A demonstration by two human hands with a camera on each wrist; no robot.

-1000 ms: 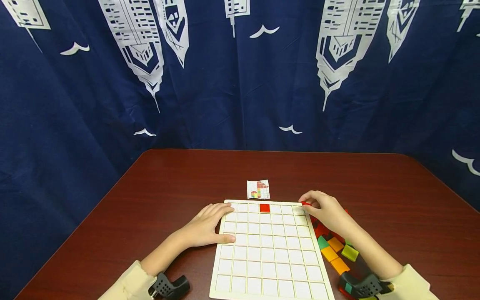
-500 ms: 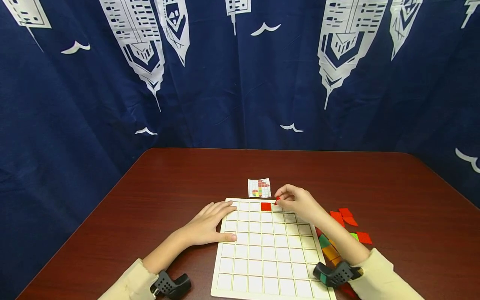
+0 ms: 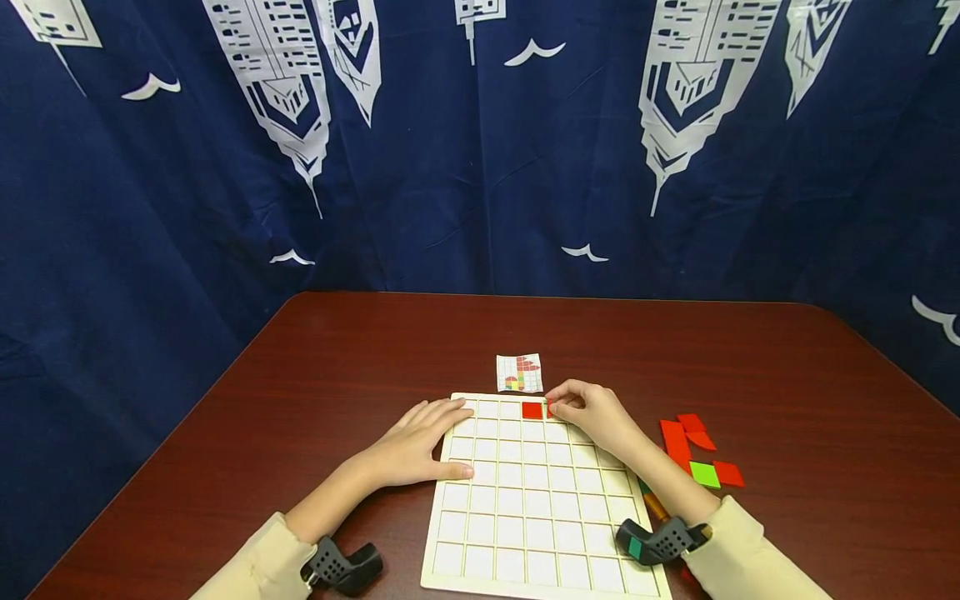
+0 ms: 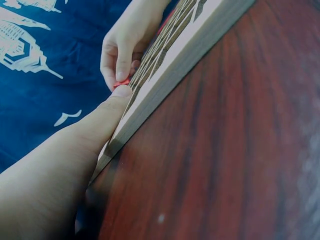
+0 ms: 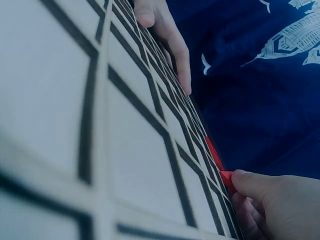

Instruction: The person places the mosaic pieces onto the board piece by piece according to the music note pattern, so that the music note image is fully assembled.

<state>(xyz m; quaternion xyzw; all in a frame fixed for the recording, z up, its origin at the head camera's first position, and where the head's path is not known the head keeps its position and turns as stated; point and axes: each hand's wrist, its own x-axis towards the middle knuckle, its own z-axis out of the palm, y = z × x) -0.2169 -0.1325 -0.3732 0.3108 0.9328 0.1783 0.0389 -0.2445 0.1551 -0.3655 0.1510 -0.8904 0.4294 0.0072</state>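
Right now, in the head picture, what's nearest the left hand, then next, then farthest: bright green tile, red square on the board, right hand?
1. Red square: far row of the board.
2. Right hand: just right of that square.
3. Bright green tile: on the table, right of the board.

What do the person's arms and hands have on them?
The left sleeve and right sleeve are plain cream. By each cuff sits a curved, blackish gadget with little round holes: the left wrist camera and the right wrist camera, whose side shows a teal patch. The left hand and right hand are bare, without gloves.
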